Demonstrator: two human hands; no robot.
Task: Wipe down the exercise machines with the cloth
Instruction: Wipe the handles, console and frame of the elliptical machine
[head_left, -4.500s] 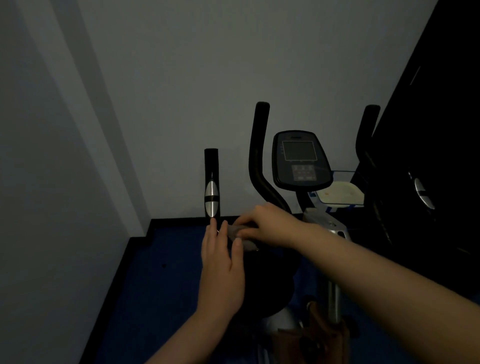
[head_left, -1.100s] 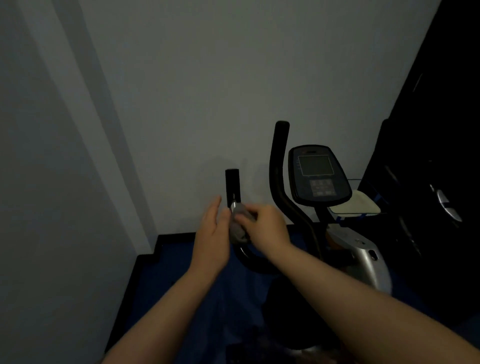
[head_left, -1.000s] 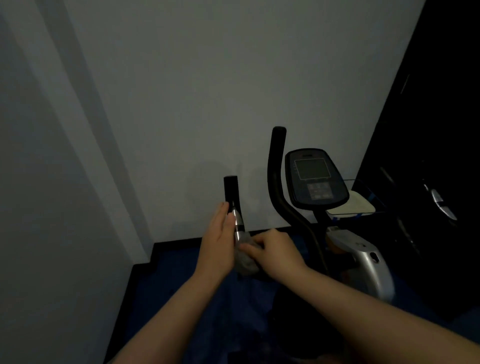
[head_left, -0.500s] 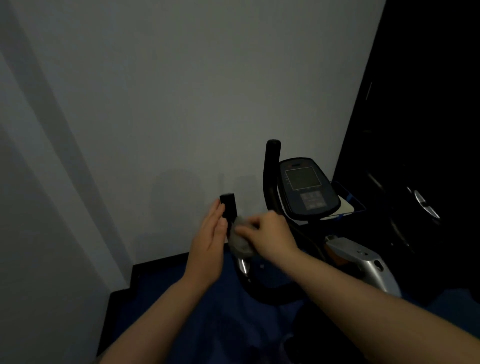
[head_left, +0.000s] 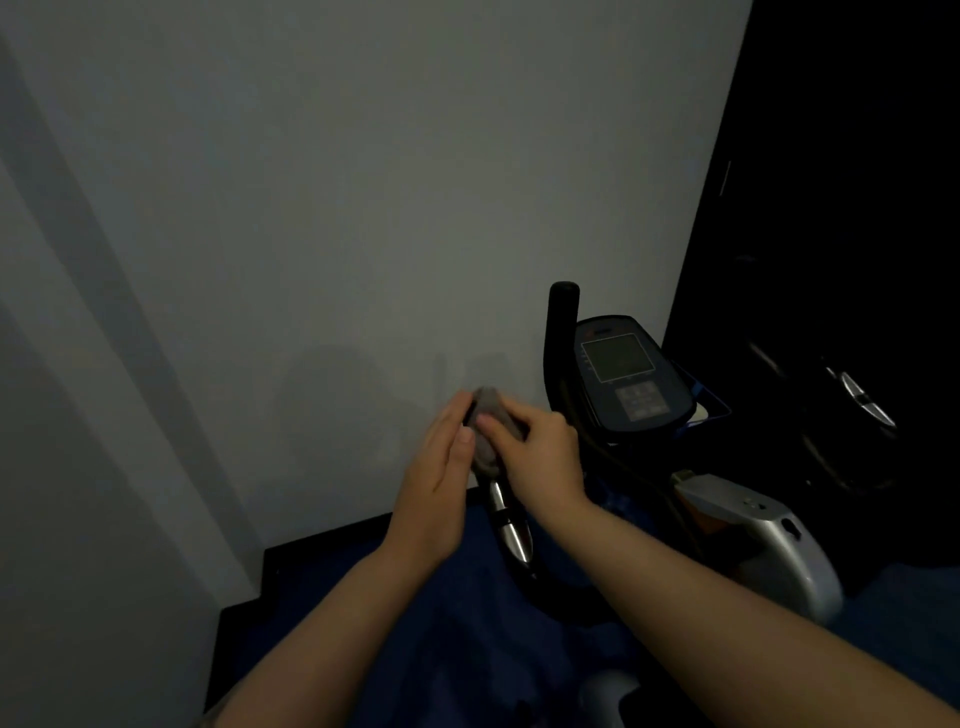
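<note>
A dark exercise bike with a silver body (head_left: 769, 540) and a grey display console (head_left: 626, 382) stands against the pale wall. Its black left handlebar with a chrome band (head_left: 511, 530) rises between both hands. The right hand (head_left: 540, 457) grips a small grey crumpled cloth (head_left: 485, 431) around the bar's top; the left hand (head_left: 436, 499), fingers straight, braces the other side. Best to keep the cloth wrapped snugly and twist while sliding down over the chrome.

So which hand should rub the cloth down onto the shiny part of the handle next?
Probably the right hand: it grips the cloth wrapped over the handle's top, just above the shiny part. The left hand only rests flat alongside.
</note>
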